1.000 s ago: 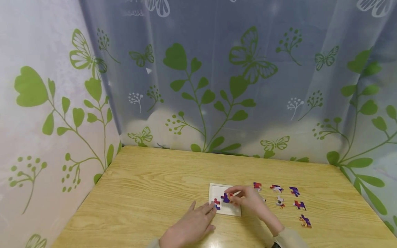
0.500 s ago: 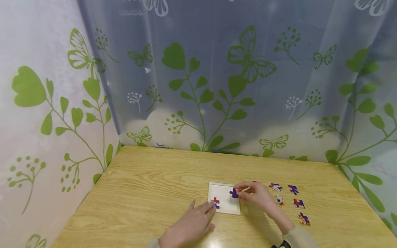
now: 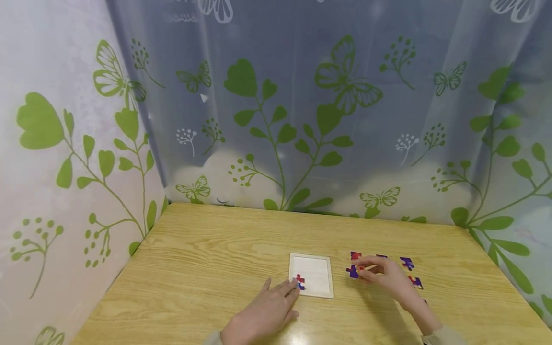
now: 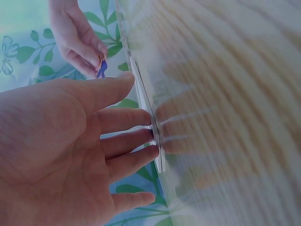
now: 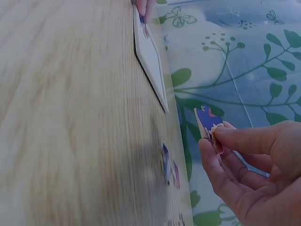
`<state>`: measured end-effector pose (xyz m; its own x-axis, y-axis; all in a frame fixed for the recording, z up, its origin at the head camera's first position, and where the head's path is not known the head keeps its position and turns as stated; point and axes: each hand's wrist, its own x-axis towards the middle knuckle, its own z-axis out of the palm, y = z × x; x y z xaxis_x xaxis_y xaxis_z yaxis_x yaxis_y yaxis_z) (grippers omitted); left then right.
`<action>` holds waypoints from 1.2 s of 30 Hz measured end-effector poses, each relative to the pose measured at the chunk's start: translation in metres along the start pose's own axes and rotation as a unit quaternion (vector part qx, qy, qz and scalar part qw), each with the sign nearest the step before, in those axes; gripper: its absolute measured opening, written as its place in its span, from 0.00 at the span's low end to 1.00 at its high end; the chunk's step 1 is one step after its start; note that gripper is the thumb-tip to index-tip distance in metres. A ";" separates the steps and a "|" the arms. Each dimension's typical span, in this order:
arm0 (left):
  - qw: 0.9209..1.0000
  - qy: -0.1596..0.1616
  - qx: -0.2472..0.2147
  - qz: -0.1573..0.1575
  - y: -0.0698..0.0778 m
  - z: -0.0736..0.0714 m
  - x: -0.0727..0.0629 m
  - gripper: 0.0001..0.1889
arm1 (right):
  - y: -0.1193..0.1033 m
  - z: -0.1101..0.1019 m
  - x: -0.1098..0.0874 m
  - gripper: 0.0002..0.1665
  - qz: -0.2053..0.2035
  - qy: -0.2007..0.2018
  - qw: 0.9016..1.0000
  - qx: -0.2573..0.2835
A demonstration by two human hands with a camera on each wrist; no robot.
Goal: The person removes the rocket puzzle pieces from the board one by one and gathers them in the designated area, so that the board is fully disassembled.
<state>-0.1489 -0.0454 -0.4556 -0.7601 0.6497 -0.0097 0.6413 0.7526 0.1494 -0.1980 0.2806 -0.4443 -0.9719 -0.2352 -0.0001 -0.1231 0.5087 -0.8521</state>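
My right hand (image 3: 385, 278) pinches a purple jigsaw piece (image 3: 352, 272) with red and yellow print between thumb and fingers. In the right wrist view this held piece (image 5: 209, 122) is lifted above the table. To the left lies a shallow white puzzle tray (image 3: 331, 282). A red and blue jigsaw piece (image 3: 300, 279) sits in its lower left corner. The straight fingers of my left hand (image 3: 265, 311) rest on that corner and touch the piece. In the left wrist view the left hand (image 4: 70, 141) has its fingertips at the tray's edge (image 4: 146, 96).
Loose jigsaw pieces lie right of the tray: a red one (image 3: 355, 255), a purple one (image 3: 407, 263) and a red and purple one (image 3: 416, 281). Others are partly hidden by the right hand. A patterned curtain (image 3: 276, 143) stands behind the wooden table (image 3: 207, 254).
My right hand has moved right, carrying the purple jigsaw piece from above the tray to over the loose pieces. The left hand stays on the tray's corner.
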 end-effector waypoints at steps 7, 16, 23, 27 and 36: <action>1.000 0.000 0.003 -0.001 0.000 0.001 0.000 0.29 | 0.016 -0.021 -0.015 0.17 0.015 0.020 0.999 -0.042; 1.000 -0.007 0.003 -0.006 0.001 -0.003 -0.001 0.29 | 0.035 -0.040 -0.028 0.18 0.013 -0.012 0.999 -0.046; 1.000 -0.006 0.007 -0.003 0.000 -0.002 -0.001 0.28 | 0.044 -0.050 -0.036 0.17 0.013 -0.046 0.996 -0.071; 1.000 -0.001 0.007 0.000 0.000 -0.001 -0.001 0.28 | 0.048 -0.053 -0.039 0.14 0.013 -0.054 0.993 -0.107; 1.000 -0.006 -0.002 -0.002 -0.001 0.000 0.001 0.28 | 0.051 -0.054 -0.041 0.14 0.042 -0.048 0.990 -0.129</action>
<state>-0.1496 -0.0454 -0.4560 -0.7616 0.6477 -0.0222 0.6376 0.7550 0.1534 -0.1754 0.3612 -0.4591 -0.9587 -0.2552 -0.1256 -0.1024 0.7217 -0.6846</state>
